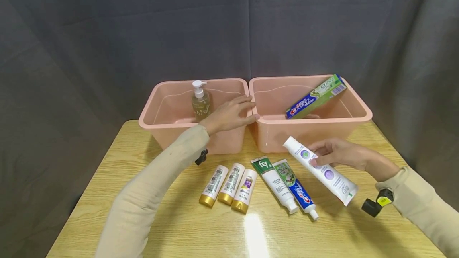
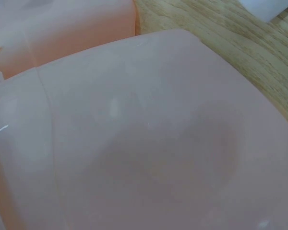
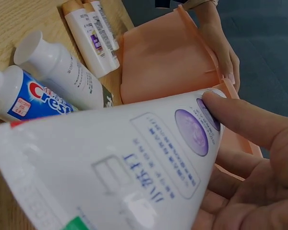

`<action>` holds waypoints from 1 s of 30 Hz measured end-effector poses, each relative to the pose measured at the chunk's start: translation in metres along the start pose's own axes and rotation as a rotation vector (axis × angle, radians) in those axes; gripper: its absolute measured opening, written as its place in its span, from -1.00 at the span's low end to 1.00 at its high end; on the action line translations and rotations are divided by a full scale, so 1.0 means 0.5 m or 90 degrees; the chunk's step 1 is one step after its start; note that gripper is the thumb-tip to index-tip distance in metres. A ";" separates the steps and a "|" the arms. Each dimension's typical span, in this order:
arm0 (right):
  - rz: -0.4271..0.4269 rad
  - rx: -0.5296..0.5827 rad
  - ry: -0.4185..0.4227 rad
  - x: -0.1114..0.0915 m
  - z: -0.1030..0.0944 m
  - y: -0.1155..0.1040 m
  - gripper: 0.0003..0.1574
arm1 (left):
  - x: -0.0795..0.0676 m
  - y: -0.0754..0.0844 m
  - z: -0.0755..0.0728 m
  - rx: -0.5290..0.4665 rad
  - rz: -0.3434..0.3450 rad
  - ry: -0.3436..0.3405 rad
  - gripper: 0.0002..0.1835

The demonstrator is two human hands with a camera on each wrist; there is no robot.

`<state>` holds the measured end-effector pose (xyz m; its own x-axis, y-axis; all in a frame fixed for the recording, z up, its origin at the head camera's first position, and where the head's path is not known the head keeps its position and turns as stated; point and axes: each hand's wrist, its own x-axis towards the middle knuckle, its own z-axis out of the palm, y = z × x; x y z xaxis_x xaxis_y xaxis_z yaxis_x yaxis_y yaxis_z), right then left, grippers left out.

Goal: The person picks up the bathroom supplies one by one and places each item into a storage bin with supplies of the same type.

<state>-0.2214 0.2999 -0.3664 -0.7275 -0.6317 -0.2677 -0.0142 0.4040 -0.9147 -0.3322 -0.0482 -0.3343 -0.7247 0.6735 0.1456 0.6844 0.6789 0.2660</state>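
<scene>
Just nearer than the right bin (image 1: 305, 135), white tube (image 1: 328, 175) sits tilted above table (image 1: 294, 239), pinched near mid-body by right hand (image 1: 338, 154), probably for balance, while left hand (image 1: 231, 114), fingers relaxed and grasping nothing, lies across adjoining bin rims (image 1: 246, 86), perhaps steadying them.

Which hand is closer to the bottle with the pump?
Left. The left hand is just right of the pump bottle, near where the pink bins meet; the right hand is farther off, holding a white tube in front of the right bin.
</scene>
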 end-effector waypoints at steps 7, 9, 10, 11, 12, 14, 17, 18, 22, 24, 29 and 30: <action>-0.001 0.000 -0.011 -0.001 -0.003 -0.012 -0.51 | -0.001 0.000 0.002 -0.002 -0.003 -0.005 -0.28; -0.013 -0.008 -0.016 -0.001 -0.005 -0.016 -0.50 | -0.001 0.000 0.001 -0.003 -0.001 -0.004 -0.28; -0.020 -0.012 -0.019 -0.002 -0.006 -0.018 -0.50 | -0.001 0.000 0.001 -0.004 0.000 -0.004 -0.28; -0.028 -0.017 -0.020 -0.002 -0.006 -0.021 -0.50 | -0.001 0.000 0.000 -0.004 0.001 -0.002 -0.28; -0.034 -0.021 -0.020 -0.003 -0.007 -0.023 -0.49 | -0.001 0.000 0.000 -0.004 0.002 -0.001 -0.28; -0.042 -0.024 -0.022 -0.005 -0.008 -0.029 -0.49 | 0.000 0.000 0.000 -0.004 0.005 0.002 -0.29; -0.046 -0.021 -0.024 -0.007 -0.010 -0.037 -0.51 | 0.001 -0.001 -0.001 0.000 0.007 0.005 -0.30; -0.045 -0.019 -0.025 -0.008 -0.011 -0.040 -0.52 | 0.001 -0.001 -0.001 0.001 0.007 0.005 -0.30; -0.049 -0.028 -0.022 -0.011 -0.015 -0.049 -0.51 | 0.002 -0.001 0.000 0.005 0.004 0.004 -0.31; -0.052 -0.035 -0.022 -0.013 -0.017 -0.054 -0.51 | 0.002 -0.001 0.000 0.006 0.003 0.003 -0.30; -0.050 -0.036 -0.020 -0.012 -0.019 -0.067 -0.54 | 0.001 0.001 -0.001 0.006 0.002 0.001 -0.29; -0.049 -0.035 -0.018 -0.012 -0.019 -0.069 -0.54 | 0.001 0.001 -0.001 0.005 0.002 0.000 -0.29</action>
<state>-0.2232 0.2962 -0.3304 -0.7031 -0.6806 -0.2063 -0.1072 0.3881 -0.9154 -0.3322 -0.0478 -0.3334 -0.7228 0.6753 0.1466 0.6871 0.6795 0.2575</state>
